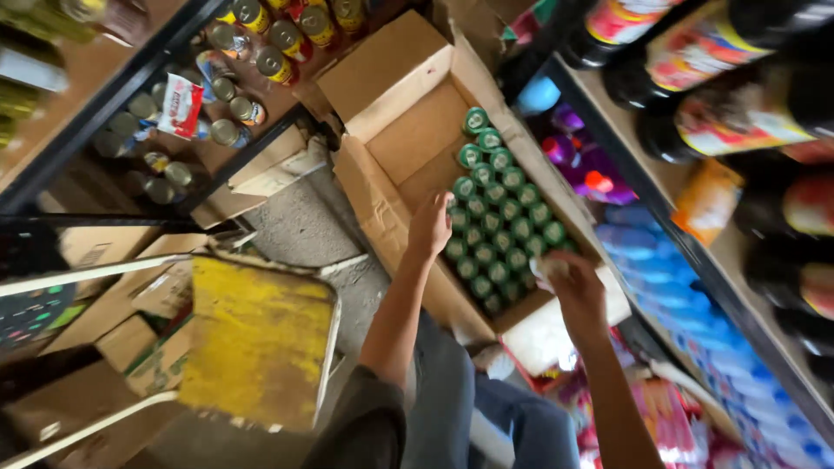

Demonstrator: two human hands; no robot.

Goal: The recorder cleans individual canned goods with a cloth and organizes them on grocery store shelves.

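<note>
- My left hand (430,227) is down at the near-left wall of the open cardboard box (415,130), fingers curled loosely over the edge of the cans; I cannot tell whether it is pinching one or only resting on their tops.
- My right hand (575,291) sits at the near-right corner of the same box, closed around something small and pale; it is too blurred for me to name.
- The green-topped cans (499,213) stand upright in packed rows inside the box, filling its near half and thinning to a few single cans toward the far end.
- The far part of the box floor is bare cardboard, so by my reading a good share of the cans is already out, while most of them still wait in the box.
- Left of the box, on the concrete floor (300,227), stands a worn yellow stool (256,339), with more flattened and folded cartons past it.
- Beyond the box to the upper left, a dark metal shelf (113,113) carries yellow-and-red tins and loose silver-topped cans.
- Right of the box, a shelf rail runs along a row of dark bottles (747,113) with red labels, and below them lie blue and purple packs.
</note>
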